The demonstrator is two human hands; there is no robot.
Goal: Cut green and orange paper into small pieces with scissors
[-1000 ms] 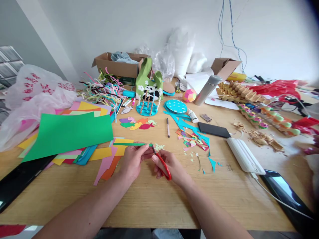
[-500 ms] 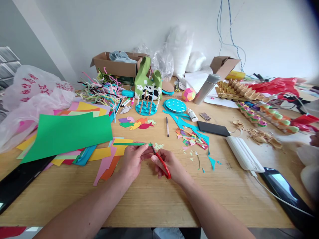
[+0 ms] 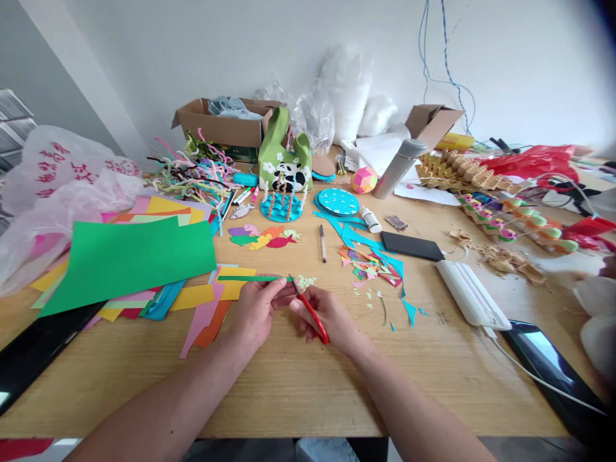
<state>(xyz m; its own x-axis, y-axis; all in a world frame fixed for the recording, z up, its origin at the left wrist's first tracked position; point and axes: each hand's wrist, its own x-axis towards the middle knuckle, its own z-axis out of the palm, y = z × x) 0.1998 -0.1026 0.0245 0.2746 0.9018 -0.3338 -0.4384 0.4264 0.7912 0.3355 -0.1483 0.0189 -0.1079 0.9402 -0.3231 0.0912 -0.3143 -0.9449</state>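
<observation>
My left hand (image 3: 257,311) pinches a narrow green paper strip (image 3: 250,278) that stretches out to the left above the table. My right hand (image 3: 330,317) is closed round the red handles of a small pair of scissors (image 3: 310,311), whose blades point up at the strip's right end. Tiny pale green clippings (image 3: 307,282) lie just beyond the blade tips. Both hands hover over the wooden table (image 3: 298,385) near its front middle.
A large green sheet (image 3: 129,256) tops a pile of coloured paper at left. Paper fish (image 3: 262,237), a pen (image 3: 323,242), blue discs (image 3: 339,202), coloured scraps (image 3: 370,266), a black phone (image 3: 411,246), a white case (image 3: 471,295), boxes and plastic bags fill the far half.
My hands, the strip and the scissors stay almost where they were; only the view has shifted slightly.
</observation>
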